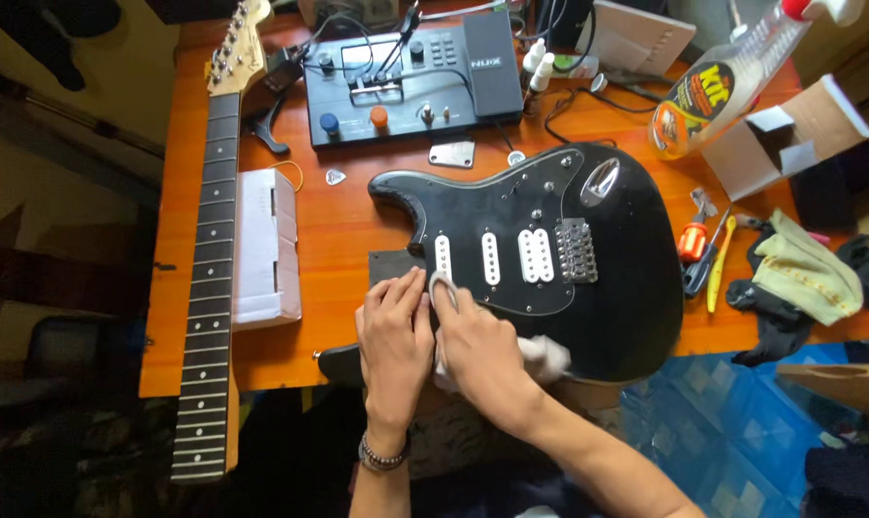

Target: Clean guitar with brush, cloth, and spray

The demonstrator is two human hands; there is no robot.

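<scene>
Guitar body [588, 288]: black, neck removed, flat on the orange table [329, 225]; long axis across the view, horns and neck pocket toward the left, rounded end toward the right, near edge overhanging the table.

Pickguard [511, 240]: black, with white pickups [490, 259] in a row and a metal bridge [576, 251] just to their right.

Left hand [394, 331]: palm down, fingers flat and together, pressing on the body at the neck-pocket end; clamped around nothing, only bracing.

Right hand [477, 350]: fingers curled over a white cloth [540, 357], index finger pushing a fold of it against the pickguard just below the neck pickup; cloth gripped, rest of it bunched under the palm and trailing right.

Key relation: unwiped pickguard, pickups and bridge up and to the right of the cloth, along the body's long axis; right hand nearer to them, left hand at the far left end, touching the right hand.

Guitar neck [209, 259]: detached, dark fretboard, lying lengthwise at the table's left edge, headstock away, well apart from the body.

White box [266, 245]: just beside the neck.

Effects pedal unit [410, 72]: dark, at the far edge.

Metal neck plate [452, 153]: between pedal unit and body.

Polish bottle [717, 82]: tipped, far right, near an open cardboard box [789, 134].

Screwdrivers [703, 254]: right of the body, beside a yellow cloth [807, 269].
</scene>
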